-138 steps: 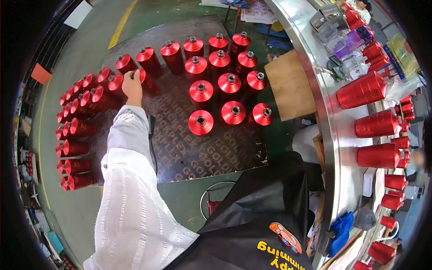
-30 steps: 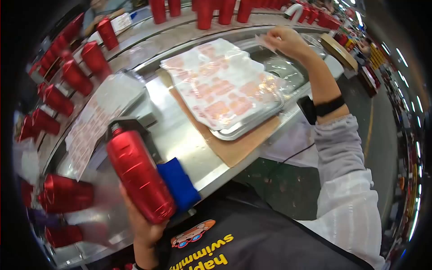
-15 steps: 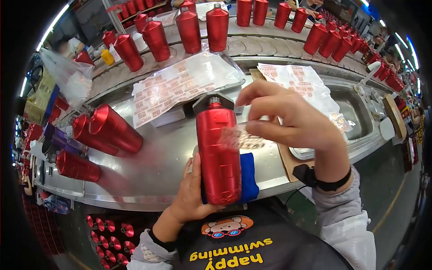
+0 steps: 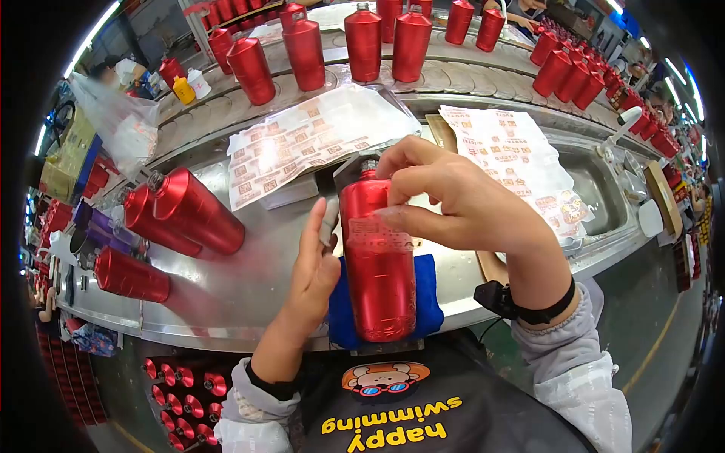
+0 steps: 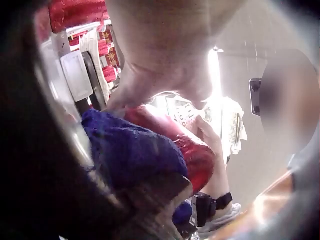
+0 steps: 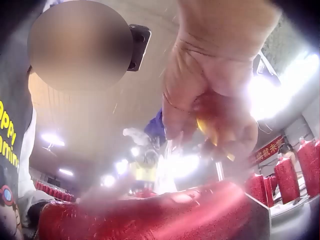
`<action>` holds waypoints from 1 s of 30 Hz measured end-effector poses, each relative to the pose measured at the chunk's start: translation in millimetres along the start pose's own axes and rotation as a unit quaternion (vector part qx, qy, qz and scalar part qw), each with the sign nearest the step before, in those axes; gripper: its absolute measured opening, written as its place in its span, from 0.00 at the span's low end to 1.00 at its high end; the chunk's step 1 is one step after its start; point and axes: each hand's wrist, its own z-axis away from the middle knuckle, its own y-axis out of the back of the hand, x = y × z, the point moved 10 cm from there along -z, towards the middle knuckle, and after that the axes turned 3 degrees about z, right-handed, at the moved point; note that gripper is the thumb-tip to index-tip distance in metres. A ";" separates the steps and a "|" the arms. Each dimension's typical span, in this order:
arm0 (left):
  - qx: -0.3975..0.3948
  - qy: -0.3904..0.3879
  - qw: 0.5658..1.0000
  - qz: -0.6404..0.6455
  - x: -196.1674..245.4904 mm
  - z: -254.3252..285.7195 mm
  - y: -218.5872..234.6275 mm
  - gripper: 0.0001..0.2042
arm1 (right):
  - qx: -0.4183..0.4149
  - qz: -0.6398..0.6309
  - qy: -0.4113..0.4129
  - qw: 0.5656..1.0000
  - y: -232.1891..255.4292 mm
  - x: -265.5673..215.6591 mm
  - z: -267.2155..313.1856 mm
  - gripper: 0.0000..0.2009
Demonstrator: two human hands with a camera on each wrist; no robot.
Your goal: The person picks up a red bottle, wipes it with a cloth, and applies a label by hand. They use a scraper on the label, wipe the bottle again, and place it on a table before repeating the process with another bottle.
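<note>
In the head view a red metallic bottle [image 4: 380, 283] lies on a folded blue cloth [image 4: 428, 294], its neck pointing away at a dark rest [image 4: 343, 174]. My right hand [image 4: 468, 198] is over the bottle's upper body, thumb and forefinger pinching a small clear label [image 4: 371, 232] with printed characters. The label overlaps the bottle's front. Beside the bottle's left side, my left hand [image 4: 306, 275] has its fingers extended, with a grey cover on one finger. The left wrist view shows the bottle [image 5: 200, 160] behind the blue cloth [image 5: 135, 145].
Printed label sheets [image 4: 302, 143] lie behind the bottle, and another sheet [image 4: 513, 155] lies on the right by the sink [image 4: 608, 200]. Two upright red bottles [image 4: 198, 211] and a third bottle [image 4: 132, 275] stand at left. More bottles [image 4: 364, 45] line the conveyor [image 4: 453, 75] behind.
Earlier a hand was among bottles on a floor board. Then my left hand held the bottle while my right reached over the sink. The label has moved left onto the bottle; my left hand has released it.
</note>
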 end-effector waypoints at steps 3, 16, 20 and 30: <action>0.028 0.039 0.996 0.070 -7.9 -6.1 -3.7 0.43 | 0.043 0.042 0.004 0.998 -14.8 22.3 -0.5 0.08; 0.042 0.073 0.992 0.091 -18.6 -15.9 -14.6 0.43 | 0.091 -0.069 -0.117 0.987 -23.4 64.0 7.1 0.10; 0.045 0.070 0.984 0.157 -24.9 -16.6 -10.0 0.43 | 0.093 -0.097 -0.121 0.983 -26.1 67.3 5.9 0.11; 0.031 0.084 0.987 0.130 -20.3 -19.2 -11.9 0.44 | 0.094 -0.118 -0.117 0.982 -30.0 69.3 4.7 0.12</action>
